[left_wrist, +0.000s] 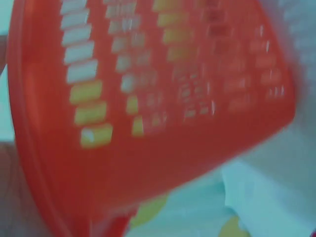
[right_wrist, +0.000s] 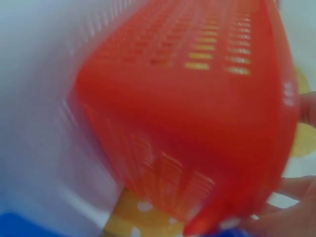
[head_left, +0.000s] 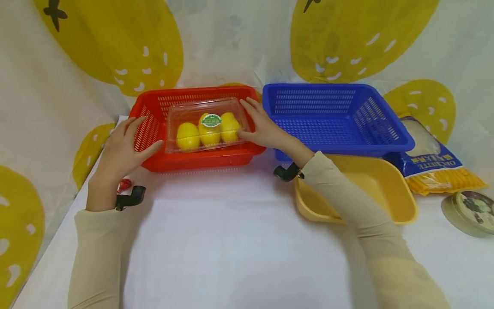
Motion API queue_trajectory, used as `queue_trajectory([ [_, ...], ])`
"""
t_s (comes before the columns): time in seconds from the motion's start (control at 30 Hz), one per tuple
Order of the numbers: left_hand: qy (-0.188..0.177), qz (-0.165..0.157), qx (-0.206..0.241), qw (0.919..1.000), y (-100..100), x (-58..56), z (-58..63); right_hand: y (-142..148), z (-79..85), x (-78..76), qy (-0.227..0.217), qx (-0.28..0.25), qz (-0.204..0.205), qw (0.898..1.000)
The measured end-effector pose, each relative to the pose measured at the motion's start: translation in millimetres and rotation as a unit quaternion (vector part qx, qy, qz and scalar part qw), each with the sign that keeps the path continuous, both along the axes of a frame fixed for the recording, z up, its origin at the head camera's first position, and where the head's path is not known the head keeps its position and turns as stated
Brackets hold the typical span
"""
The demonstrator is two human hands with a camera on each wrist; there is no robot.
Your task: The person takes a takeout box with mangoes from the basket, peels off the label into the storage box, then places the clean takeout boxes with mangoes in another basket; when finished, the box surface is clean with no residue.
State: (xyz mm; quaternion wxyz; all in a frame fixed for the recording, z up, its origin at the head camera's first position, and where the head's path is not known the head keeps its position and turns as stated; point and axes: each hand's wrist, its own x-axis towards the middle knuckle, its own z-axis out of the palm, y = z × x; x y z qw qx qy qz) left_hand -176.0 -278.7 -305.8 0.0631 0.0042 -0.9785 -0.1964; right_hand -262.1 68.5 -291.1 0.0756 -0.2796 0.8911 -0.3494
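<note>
A clear plastic box of yellow fruits (head_left: 210, 131), with a green and white label, lies in the red basket (head_left: 200, 161). Three fruits show through its lid. My left hand (head_left: 121, 148) is spread over the basket's left end, its thumb tip just short of the box. At the right end, my right hand (head_left: 264, 128) reaches over the rim with fingers spread; its thumb overlaps the box's right edge, and whether it touches is unclear. Both wrist views show mainly the basket's outer wall (left_wrist: 148, 158), with fingers (right_wrist: 291, 207) beside the rim in the right one.
A blue basket (head_left: 335, 148) stands right of the red one. Before it lies a yellow tub (head_left: 401, 206), partly under my right forearm. Farther right are an Orchiette pasta bag (head_left: 436, 167) and a round tin (head_left: 471, 214). A small red item (head_left: 124, 185) lies by my left wrist.
</note>
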Motion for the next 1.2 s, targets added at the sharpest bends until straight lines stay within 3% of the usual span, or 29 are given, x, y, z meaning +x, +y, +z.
queue_trajectory([
  [0.13, -0.039, -0.001, 0.02, 0.9991, -11.7, 0.0, -0.7, -8.6, -2.2, -0.4, -0.01, -0.005, -0.005, 1.0],
  [0.47, -0.082, 0.007, 0.076, 0.9937, -29.1, -3.8, -5.5, -32.2, -4.2, -5.7, -0.06, -0.063, -0.067, 0.994],
  [0.63, -0.105, -0.003, 0.099, 0.9895, -34.4, -4.2, -7.4, -37.3, -6.8, -9.3, -0.068, -0.029, -0.081, 0.994],
  [0.83, -0.107, -0.002, 0.112, 0.9879, -36.2, -1.9, -11.9, -41.0, -9.7, -7.8, -0.079, 0.031, -0.061, 0.995],
  [1.07, -0.117, 0.002, 0.11, 0.987, -37.9, -2.6, -12.5, -43.5, -12.7, -4.5, -0.058, 0.042, -0.043, 0.997],
  [1.2, -0.116, -0.004, 0.114, 0.9867, -37.7, -5.2, -11.5, -43.3, -11.2, -3.6, -0.067, 0.044, -0.052, 0.995],
])
